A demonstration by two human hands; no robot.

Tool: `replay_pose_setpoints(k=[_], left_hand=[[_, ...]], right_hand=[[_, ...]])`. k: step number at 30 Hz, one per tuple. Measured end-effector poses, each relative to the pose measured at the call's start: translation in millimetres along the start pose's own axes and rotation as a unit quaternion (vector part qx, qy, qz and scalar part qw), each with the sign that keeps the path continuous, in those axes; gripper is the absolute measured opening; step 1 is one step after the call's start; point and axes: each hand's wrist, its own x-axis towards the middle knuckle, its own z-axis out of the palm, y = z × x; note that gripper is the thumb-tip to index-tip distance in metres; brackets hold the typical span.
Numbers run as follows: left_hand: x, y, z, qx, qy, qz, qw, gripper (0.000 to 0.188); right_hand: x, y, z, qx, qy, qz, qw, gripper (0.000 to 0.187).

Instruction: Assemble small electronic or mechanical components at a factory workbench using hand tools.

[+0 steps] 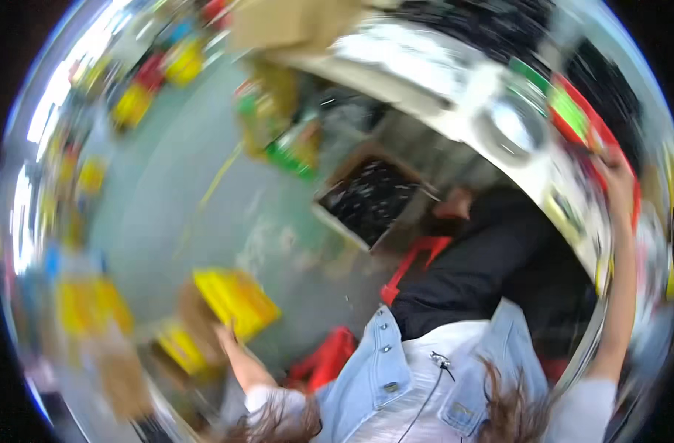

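Note:
Motion smears much of the picture. At the lower left, my left hand (226,336) reaches out to a cardboard box with a bright yellow flap or panel (237,299). The hand overlaps the box's near edge; blur hides whether its fingers grip it. My right arm stretches up along the right side. Over the table's right part, my right hand (614,173) is at a red bin (597,122), which has a light green patch inside. Those fingers look bent, but whether they hold anything is lost in the blur.
A white table (455,118) curves along the right, bearing a round, shiny metal dish (513,125) and heaps of black parts (485,29). Beneath it, an open carton (370,196) holds small black pieces. A red stool (326,362) stands by me. Yellow boxes (93,306) are stacked at left.

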Motion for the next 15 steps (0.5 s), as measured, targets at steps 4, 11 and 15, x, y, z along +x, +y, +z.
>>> replay_pose_setpoints(k=[4, 11, 15], left_hand=[[6.2, 95.9, 57.3, 0.038, -0.082, 0.047, 0.995, 0.037], [-76.1, 140.1, 67.0, 0.140, -0.067, 0.373, 0.915, 0.023], [-182.4, 177.9, 57.9, 0.078, -0.147, 0.455, 0.875, 0.028]], right_hand=[[-72.9, 13.1, -46.5, 0.026, 0.114, 0.121, 0.986, 0.032], [-149.8, -12.9, -27.0, 0.084, 0.110, 0.074, 0.988, 0.031], [-160.0, -10.1, -17.3, 0.100, 0.097, 0.098, 0.985, 0.029]])
